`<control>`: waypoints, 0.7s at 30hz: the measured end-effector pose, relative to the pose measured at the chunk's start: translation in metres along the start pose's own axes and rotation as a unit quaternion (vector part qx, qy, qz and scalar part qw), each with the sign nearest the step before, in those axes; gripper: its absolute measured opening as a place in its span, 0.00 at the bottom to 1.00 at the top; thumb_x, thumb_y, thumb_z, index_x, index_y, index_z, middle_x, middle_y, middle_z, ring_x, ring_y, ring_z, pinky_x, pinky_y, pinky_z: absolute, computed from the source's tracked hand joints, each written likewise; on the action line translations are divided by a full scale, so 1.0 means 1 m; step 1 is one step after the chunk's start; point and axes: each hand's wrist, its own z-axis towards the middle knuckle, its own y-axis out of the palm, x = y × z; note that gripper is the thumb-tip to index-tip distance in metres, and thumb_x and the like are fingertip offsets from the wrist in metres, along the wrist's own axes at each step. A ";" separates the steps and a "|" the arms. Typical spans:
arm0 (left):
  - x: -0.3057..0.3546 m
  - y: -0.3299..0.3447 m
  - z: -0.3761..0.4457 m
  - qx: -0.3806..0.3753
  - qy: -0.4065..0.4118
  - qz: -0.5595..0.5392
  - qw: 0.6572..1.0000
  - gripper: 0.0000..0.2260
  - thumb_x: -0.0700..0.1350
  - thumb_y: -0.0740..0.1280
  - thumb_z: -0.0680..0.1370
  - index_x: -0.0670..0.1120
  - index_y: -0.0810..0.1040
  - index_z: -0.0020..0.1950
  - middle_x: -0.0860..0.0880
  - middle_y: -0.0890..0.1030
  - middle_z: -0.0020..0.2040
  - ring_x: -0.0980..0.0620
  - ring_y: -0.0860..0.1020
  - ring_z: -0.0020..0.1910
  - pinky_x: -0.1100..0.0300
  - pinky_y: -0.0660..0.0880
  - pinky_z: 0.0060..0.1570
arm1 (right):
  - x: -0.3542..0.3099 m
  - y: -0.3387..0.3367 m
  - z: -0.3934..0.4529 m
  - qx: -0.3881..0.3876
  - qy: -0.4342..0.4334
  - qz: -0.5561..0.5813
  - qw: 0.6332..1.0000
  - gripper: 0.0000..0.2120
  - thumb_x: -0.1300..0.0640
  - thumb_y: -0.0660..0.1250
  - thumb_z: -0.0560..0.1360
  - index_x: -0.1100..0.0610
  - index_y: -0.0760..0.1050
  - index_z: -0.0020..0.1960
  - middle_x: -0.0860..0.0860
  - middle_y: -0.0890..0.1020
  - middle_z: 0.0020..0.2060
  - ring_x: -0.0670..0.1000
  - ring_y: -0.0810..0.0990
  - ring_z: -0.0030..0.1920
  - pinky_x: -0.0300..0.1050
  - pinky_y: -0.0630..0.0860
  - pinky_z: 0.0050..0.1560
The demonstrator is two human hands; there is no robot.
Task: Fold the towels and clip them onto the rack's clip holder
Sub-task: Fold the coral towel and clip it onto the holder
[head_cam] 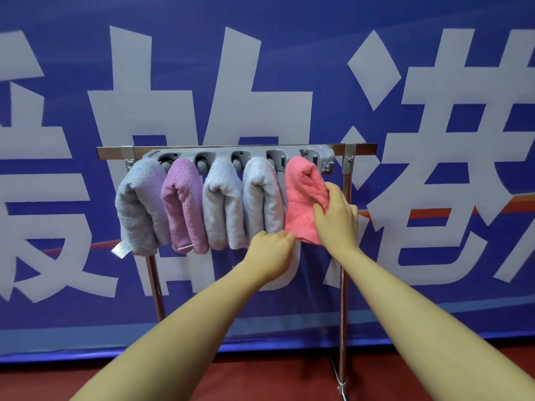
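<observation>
With four towels clipped, right hand [337, 215] grips pink towel [301, 204] at holder's [240, 156] last clip, left hand [272, 250] pinches its hem; best tug gently, checking it's seated.

A large blue banner [318, 53] filled the background, printed with oversized white characters [179, 91] and crossed by an orange stripe [434, 211] on the right. Its lower edge hung just above a dark red floor [289, 380].
</observation>
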 end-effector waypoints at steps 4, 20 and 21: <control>-0.018 -0.016 0.017 0.136 0.015 0.058 0.989 0.07 0.40 0.69 0.61 0.44 0.72 0.35 0.45 0.76 0.35 0.44 0.73 0.34 0.56 0.65 0.33 | -0.004 0.001 0.002 -0.014 -0.009 -0.045 0.999 0.21 0.62 0.63 0.74 0.57 0.66 0.67 0.53 0.77 0.59 0.57 0.76 0.56 0.50 0.65 0.60; -0.045 -0.056 0.057 0.062 -0.151 -0.051 0.985 0.17 0.42 0.59 0.75 0.41 0.68 0.64 0.38 0.66 0.61 0.40 0.72 0.49 0.54 0.63 0.37 | -0.010 0.042 0.030 0.005 -0.010 -0.115 0.993 0.21 0.62 0.67 0.71 0.57 0.63 0.61 0.53 0.76 0.53 0.55 0.76 0.53 0.52 0.66 0.52; -0.046 -0.058 0.058 0.063 -0.150 -0.063 0.985 0.17 0.42 0.59 0.75 0.41 0.68 0.63 0.39 0.66 0.59 0.40 0.72 0.49 0.54 0.63 0.36 | -0.008 0.041 0.031 0.006 -0.027 -0.144 0.989 0.22 0.64 0.66 0.69 0.58 0.63 0.60 0.53 0.75 0.52 0.55 0.75 0.53 0.51 0.65 0.51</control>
